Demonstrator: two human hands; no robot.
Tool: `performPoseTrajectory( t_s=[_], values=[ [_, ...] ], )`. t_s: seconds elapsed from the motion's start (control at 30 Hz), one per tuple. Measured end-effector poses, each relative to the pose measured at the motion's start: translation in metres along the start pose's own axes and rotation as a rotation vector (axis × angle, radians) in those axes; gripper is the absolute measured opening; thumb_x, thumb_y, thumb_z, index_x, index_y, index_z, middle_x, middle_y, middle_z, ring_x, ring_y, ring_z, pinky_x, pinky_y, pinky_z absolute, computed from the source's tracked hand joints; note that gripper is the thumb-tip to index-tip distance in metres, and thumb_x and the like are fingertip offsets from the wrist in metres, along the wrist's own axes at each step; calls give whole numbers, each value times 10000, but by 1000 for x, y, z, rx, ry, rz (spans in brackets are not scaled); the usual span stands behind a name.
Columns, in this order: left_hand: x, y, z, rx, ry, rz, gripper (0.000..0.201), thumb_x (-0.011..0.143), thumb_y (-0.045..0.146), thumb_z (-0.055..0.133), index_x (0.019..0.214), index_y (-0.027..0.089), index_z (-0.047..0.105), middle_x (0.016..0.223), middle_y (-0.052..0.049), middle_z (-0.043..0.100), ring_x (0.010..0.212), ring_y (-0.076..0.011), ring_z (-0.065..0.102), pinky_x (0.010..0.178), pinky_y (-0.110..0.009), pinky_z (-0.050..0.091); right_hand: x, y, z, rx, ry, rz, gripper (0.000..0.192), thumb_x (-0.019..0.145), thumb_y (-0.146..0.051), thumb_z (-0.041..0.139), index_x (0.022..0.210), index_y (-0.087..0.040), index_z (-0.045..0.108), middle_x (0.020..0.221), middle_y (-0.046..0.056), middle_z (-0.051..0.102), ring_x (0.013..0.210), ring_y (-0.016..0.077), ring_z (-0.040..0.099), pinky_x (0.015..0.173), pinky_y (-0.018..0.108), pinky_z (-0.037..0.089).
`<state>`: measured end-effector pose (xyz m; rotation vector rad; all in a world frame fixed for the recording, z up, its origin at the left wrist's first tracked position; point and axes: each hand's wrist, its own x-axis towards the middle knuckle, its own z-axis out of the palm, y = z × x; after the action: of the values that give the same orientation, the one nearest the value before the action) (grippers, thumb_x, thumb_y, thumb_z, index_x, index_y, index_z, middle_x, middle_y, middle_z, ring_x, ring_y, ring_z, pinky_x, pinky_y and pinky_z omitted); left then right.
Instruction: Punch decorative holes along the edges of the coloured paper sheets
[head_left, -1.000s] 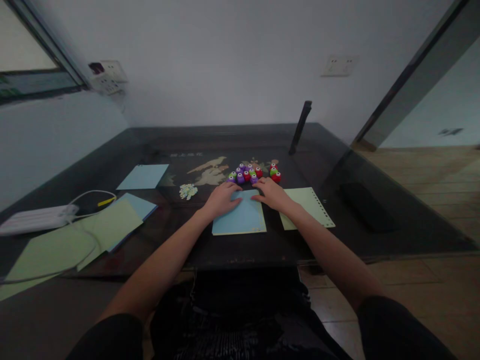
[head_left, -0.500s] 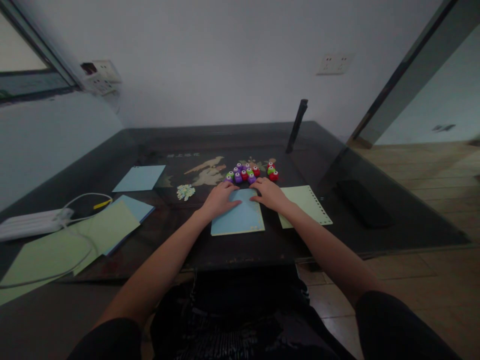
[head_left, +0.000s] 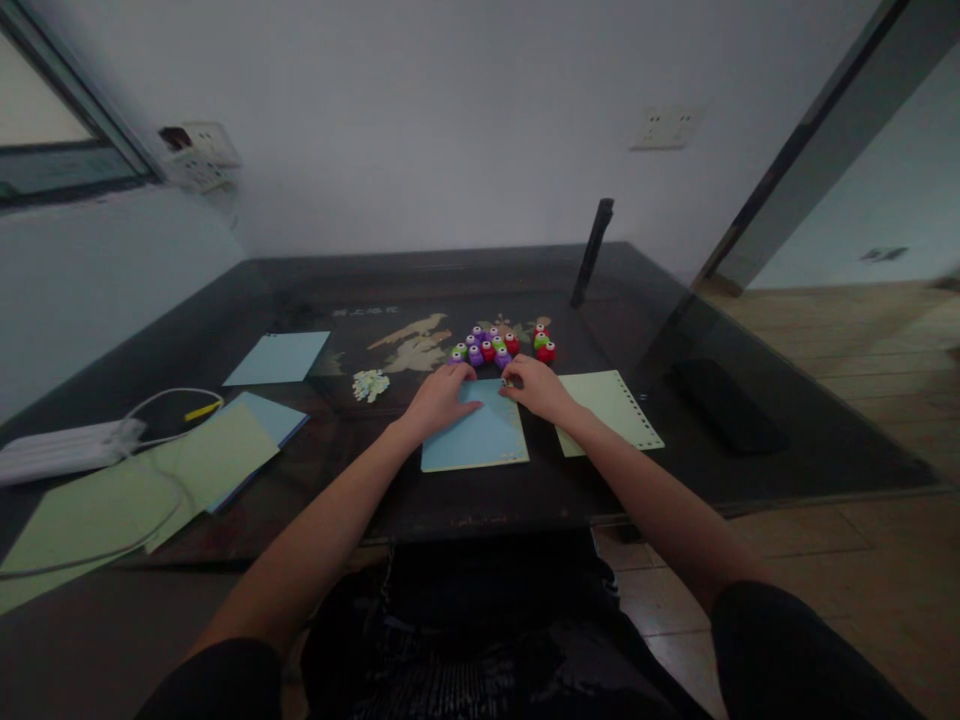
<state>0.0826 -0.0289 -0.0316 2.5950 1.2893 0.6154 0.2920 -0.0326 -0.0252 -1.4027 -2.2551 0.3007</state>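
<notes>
A light blue paper sheet (head_left: 478, 440) lies on the dark glass table (head_left: 525, 490) in front of me. My left hand (head_left: 441, 396) rests flat on its far left corner, fingers spread. My right hand (head_left: 534, 388) rests on the sheet's far right corner, its fingertips curled close to a cluster of small purple, red and green craft punches (head_left: 497, 347) just beyond the sheet. Whether the fingers pinch a punch I cannot tell.
A pale green punched sheet (head_left: 609, 408) lies right of the blue one. A pile of paper bits (head_left: 370, 383), another blue sheet (head_left: 277, 357), stacked green and blue papers (head_left: 187, 470), a white power strip with cable (head_left: 64, 450), a dark upright stand (head_left: 592, 252) and a black object (head_left: 724, 405) surround them.
Both hands stay on the blue sheet; my right fingers have curled slightly toward the punches. The view shifted a little.
</notes>
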Motion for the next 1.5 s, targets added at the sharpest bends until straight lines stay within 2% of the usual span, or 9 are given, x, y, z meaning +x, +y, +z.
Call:
performPoseTrajectory(
  t_s=[0.23, 0.4, 0.5, 0.6, 0.67, 0.83, 1.03, 1.33, 1.5],
  values=[
    [1, 0, -3, -8, -34, -37, 380, 712, 315, 682, 1035, 194, 522, 1040, -83, 615, 976, -261, 570, 822, -373, 446, 0, 3, 0, 170, -122, 78, 139, 698, -253, 673, 671, -152, 580, 628, -19, 549, 590, 116, 479, 557, 232, 302],
    [0, -5, -3, -86, -39, -58, 450, 707, 340, 680, 1110, 208, 529, 1088, -80, 620, 984, -252, 588, 847, -374, 446, 1, 8, 2, 266, -154, 89, 154, 673, -261, 677, 646, -152, 571, 621, -13, 558, 607, 127, 516, 571, 236, 348],
    [1, -10, -7, -136, -52, -105, 355, 703, 350, 669, 1014, 198, 592, 977, -62, 656, 896, -244, 608, 800, -367, 457, 2, 11, 6, 392, -143, 114, 142, 667, -261, 681, 690, -144, 603, 648, 7, 602, 643, 143, 564, 608, 248, 405],
    [3, -18, -14, -225, -80, -120, 180, 731, 338, 615, 830, 190, 643, 800, -25, 661, 778, -210, 608, 741, -336, 463, 3, 11, 7, 520, -113, 138, 142, 674, -264, 672, 731, -142, 626, 667, 22, 633, 653, 147, 585, 625, 261, 439],
    [5, -25, -20, -312, -77, -138, 167, 731, 340, 603, 769, 184, 651, 748, -16, 653, 747, -195, 607, 719, -320, 469, 3, 10, 5, 596, -110, 160, 147, 677, -275, 669, 728, -145, 624, 659, 20, 635, 636, 142, 584, 616, 262, 445],
    [6, -35, -32, -562, -25, -285, 196, 701, 341, 641, 792, 168, 655, 788, -38, 683, 724, -183, 630, 656, -294, 493, 2, 6, -4, 748, -176, 251, 187, 653, -300, 702, 716, -148, 611, 607, 5, 625, 579, 130, 569, 568, 250, 419],
    [4, -33, -40, -711, 34, -412, 208, 700, 325, 669, 826, 162, 652, 739, -53, 699, 627, -174, 627, 567, -282, 492, 1, 5, -7, 828, -239, 313, 199, 622, -296, 745, 692, -146, 635, 613, 12, 650, 571, 135, 573, 567, 258, 420],
    [4, -43, -34, -965, 174, -459, 368, 694, 418, 691, 943, 152, 632, 855, -64, 694, 729, -175, 646, 647, -296, 515, 6, 17, -15, 947, -20, 336, 171, 621, -274, 745, 703, -158, 649, 666, 28, 682, 598, 142, 603, 628, 284, 466],
    [2, -33, -28, -1100, -2, -453, 392, 730, 462, 654, 964, 150, 619, 873, -91, 683, 729, -180, 647, 591, -284, 508, 10, 25, -18, 1023, 139, 349, 239, 587, -317, 770, 726, -159, 656, 689, 36, 690, 621, 149, 613, 673, 306, 484]
  ],
)
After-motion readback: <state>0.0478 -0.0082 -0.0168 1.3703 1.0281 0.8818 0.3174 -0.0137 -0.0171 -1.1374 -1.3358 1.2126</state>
